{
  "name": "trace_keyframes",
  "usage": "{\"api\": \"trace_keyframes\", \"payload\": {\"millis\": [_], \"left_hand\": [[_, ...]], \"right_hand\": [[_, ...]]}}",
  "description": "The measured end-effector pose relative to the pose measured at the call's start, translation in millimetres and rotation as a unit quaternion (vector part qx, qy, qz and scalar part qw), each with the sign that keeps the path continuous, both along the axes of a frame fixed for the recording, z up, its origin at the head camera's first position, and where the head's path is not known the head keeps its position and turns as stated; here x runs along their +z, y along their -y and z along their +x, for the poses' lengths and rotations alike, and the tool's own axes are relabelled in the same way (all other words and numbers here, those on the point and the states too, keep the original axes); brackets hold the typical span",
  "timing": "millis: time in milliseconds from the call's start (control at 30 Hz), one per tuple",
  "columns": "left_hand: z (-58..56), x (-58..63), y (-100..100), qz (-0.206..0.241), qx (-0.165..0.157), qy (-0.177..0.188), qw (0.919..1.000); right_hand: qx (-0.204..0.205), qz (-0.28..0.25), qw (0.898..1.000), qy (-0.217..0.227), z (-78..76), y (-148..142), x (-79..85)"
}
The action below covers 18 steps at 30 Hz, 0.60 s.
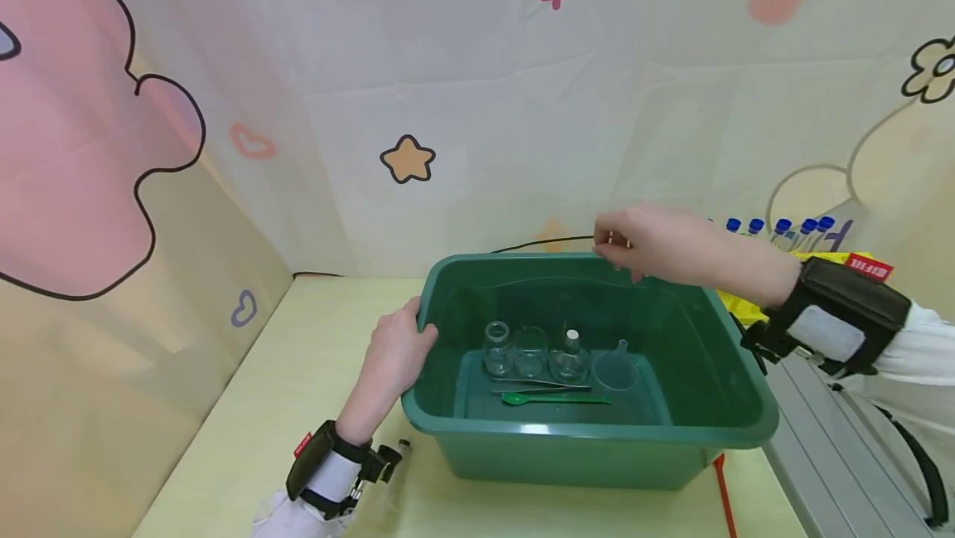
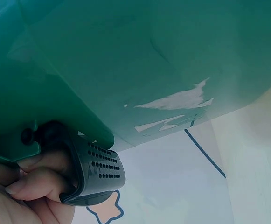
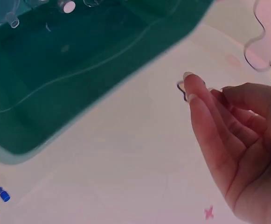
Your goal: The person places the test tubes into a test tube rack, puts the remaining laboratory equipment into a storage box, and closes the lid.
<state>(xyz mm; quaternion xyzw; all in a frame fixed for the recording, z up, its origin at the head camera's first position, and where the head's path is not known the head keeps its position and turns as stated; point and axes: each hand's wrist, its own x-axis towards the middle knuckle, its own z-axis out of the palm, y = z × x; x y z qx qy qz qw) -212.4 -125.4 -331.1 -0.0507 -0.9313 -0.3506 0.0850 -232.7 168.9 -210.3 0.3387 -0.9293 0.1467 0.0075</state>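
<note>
My left hand (image 1: pixel 395 345) grips the left end of a green plastic tub (image 1: pixel 597 459), its fingers curled round a grey and black handle (image 2: pixel 105 163) in the left wrist view. Over the tub's back rim is my right hand (image 1: pixel 630 239); its fingers are loosely bent and hold nothing, as the right wrist view also shows. Inside the tub stand a glass bottle (image 1: pixel 496 349), a beaker (image 1: pixel 530 353) and a squat glass vessel with a white top (image 1: pixel 569 362). A clear funnel (image 1: pixel 615 370) lies beside them. In front lie thin metal tools (image 1: pixel 540 384) and a green spoon (image 1: pixel 552 398).
Blue-capped tubes (image 1: pixel 781 228) stand at a yellow rack (image 1: pixel 739 306), behind my right forearm. A red stick (image 1: pixel 724 495) lies by the tub's front right corner. Grey slats (image 1: pixel 843 455) adjoin the pale table (image 1: pixel 246 438) at right. A patterned curtain hangs behind.
</note>
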Motion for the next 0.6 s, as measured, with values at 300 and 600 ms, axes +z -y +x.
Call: {"api": "trace_keyframes", "payload": {"millis": [300, 600], "left_hand": [[1.1, 2.2, 0, -0.01, 0.001, -0.007, 0.9999], [2.5, 3.6, 0, -0.005, -0.001, -0.012, 0.9999]], "right_hand": [[-0.171, -0.082, 0.981, 0.026, 11.5, -56, 1.9], [-0.267, -0.094, 0.956, 0.072, 15.9, -109, -18.9]]}}
